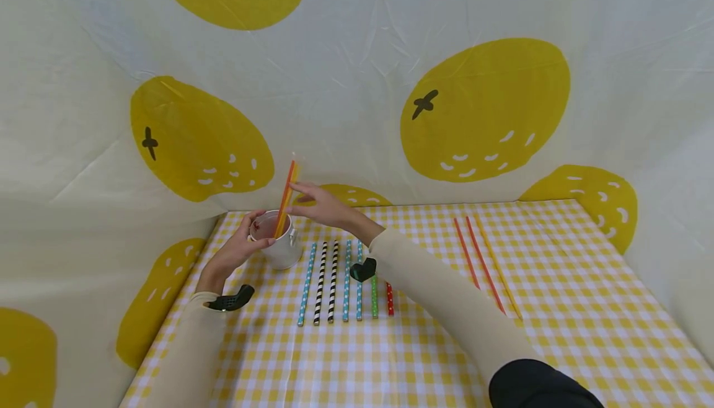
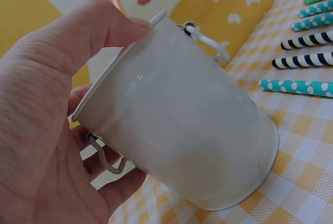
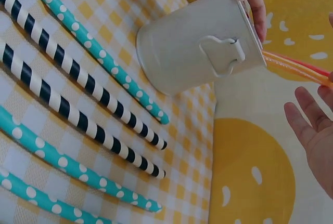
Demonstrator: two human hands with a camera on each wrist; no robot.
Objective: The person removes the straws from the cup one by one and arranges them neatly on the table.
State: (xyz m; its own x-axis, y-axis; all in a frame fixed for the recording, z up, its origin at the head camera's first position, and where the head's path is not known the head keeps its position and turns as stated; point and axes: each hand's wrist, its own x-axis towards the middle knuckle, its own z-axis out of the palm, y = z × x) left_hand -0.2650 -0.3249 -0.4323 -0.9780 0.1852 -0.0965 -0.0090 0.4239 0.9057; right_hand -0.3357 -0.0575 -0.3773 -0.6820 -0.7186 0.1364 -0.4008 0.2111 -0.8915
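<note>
A small white metal bucket [image 1: 285, 253] with side handles stands at the back left of the table. My left hand [image 1: 238, 250] grips its rim, the thumb [image 2: 122, 29] on the near side and the fingers around the far side. Above the opening, my right hand [image 1: 320, 205] pinches a few thin orange and yellow drinking straws [image 1: 285, 196] between thumb and fingers. Their lower ends are inside the bucket, and they lean slightly right. In the right wrist view the other right-hand fingers [image 3: 307, 117] are spread. The bucket's bottom inside is hidden.
Right of the bucket lies a row of several patterned paper straws: blue dotted [image 1: 307, 284], black striped [image 1: 320, 284], green dotted [image 1: 375, 302] and red dotted [image 1: 390, 302]. Two thin red straws [image 1: 484, 262] and a yellow one [image 1: 498, 268] lie farther right. A fruit-print sheet [image 1: 357, 85] hangs behind.
</note>
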